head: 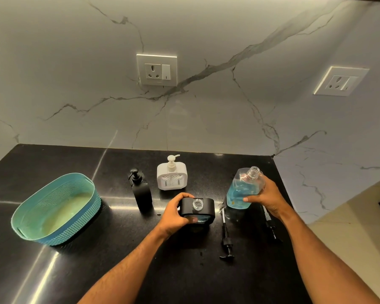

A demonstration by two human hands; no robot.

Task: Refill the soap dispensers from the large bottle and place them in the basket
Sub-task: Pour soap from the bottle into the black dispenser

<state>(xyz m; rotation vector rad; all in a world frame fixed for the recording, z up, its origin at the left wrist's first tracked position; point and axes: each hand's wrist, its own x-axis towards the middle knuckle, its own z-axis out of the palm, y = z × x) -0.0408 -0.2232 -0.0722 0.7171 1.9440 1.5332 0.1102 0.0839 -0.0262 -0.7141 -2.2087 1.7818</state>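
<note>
My left hand (176, 212) grips a black dispenser (203, 208) with an open clear neck, standing on the black counter (97, 270); blue liquid shows in its lower window. My right hand (267, 197) holds the large clear bottle (239, 190), uncapped, upright and partly filled with blue soap, just right of that dispenser. A slim black pump dispenser (140, 190) and a white square dispenser (172, 175) stand behind, pumps on. The teal basket (53, 207) sits at the left and holds nothing.
Two loose black pump heads with tubes lie on the counter: one (226, 235) in front of the large bottle, another (270, 224) beside my right forearm. A marble wall with two sockets rises behind. The counter ends at the right near my right arm.
</note>
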